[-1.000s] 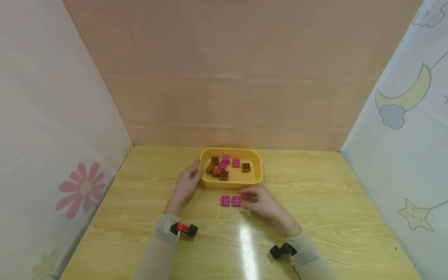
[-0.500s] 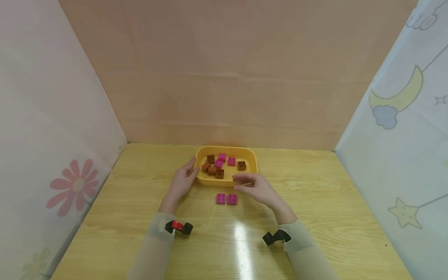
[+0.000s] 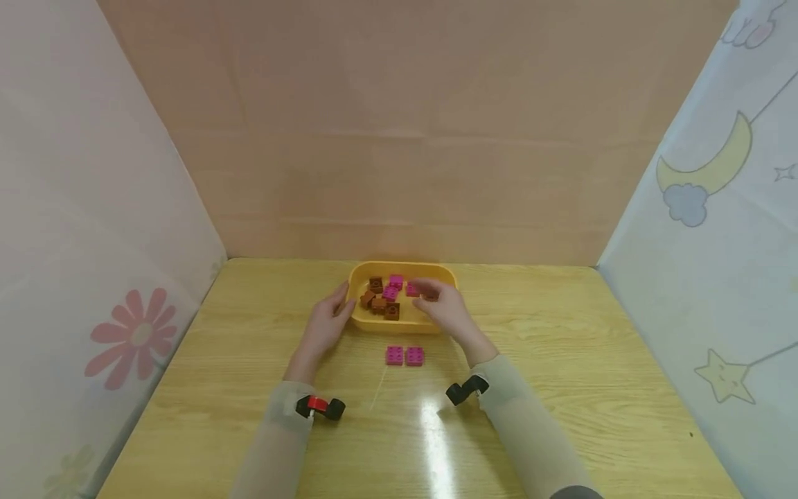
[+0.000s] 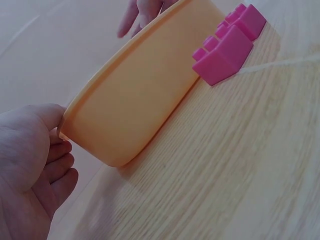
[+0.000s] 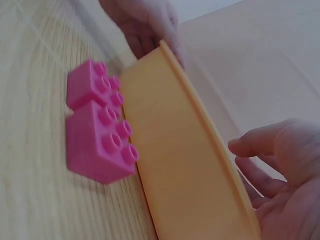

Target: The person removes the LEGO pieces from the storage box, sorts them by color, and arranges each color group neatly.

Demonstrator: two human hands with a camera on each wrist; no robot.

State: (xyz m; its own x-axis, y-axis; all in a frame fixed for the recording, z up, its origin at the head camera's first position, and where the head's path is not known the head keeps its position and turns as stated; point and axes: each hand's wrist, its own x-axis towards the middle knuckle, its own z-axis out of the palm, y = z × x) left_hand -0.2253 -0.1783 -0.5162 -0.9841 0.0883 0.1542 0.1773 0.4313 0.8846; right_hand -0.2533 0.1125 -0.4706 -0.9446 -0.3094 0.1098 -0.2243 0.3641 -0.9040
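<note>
My left hand (image 3: 323,326) holds the left end of a yellow plastic tray (image 3: 399,328), its thumb over the rim and the other fingers curled outside. My right hand (image 3: 450,313) reaches over the tray's front rim, thumb and fingers apart. Its fingertips are right by a pink building block (image 3: 411,290) inside, and the hand partly covers a brown block at the right end. The tray's wall hides these fingertips' lower part in the right wrist view. Two pink building blocks (image 5: 100,142) stand side by side, studs up, on the table before the tray.
Several brown blocks (image 3: 391,311) and two more pink blocks (image 3: 390,293) lie in the tray's left half. The wooden table (image 3: 561,388) meets a plain back wall (image 3: 405,173) and two printed side panels.
My right hand has left the two pink blocks on the table and moved forward, over the front rim into the tray. The left hand keeps its hold on the tray.
</note>
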